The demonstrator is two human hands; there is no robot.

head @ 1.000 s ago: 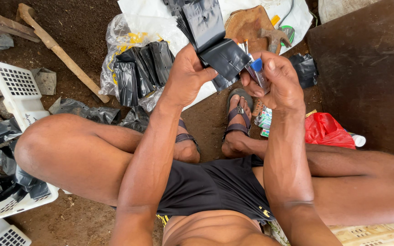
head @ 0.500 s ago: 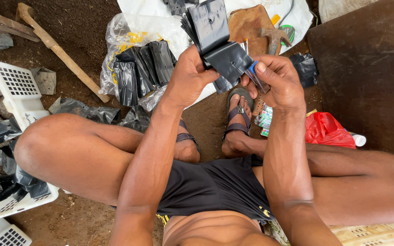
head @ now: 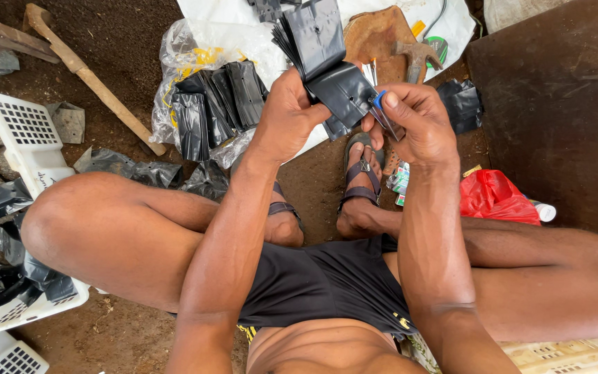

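Left hand (head: 286,114) is closed around a thick stack of black plastic bags (head: 327,62), held up in front of the person, above the feet. Its fingers wrap the lower end of the stack and the thumb presses on the side facing the person. The stack stands almost upright, with its long side running up and away from the body and the top leaning a little to the left. The loose top edges fan out like the pages of a book. The right hand (head: 410,125) is just beside it, on the right, and touches the lower right corner of the stack. That hand is pinched shut on a small tool with a blue grip (head: 380,102), and a thin shiny tip pokes toward the bags. I cannot tell what kind of tool it is. So the bags lie to the left of the tool, very close, and both hands meet at the bottom of the stack. On the dirt ground beyond the hands lie more black bags in a clear wrapper (head: 212,104). A white basket (head: 19,142) sits well apart, by the left knee.
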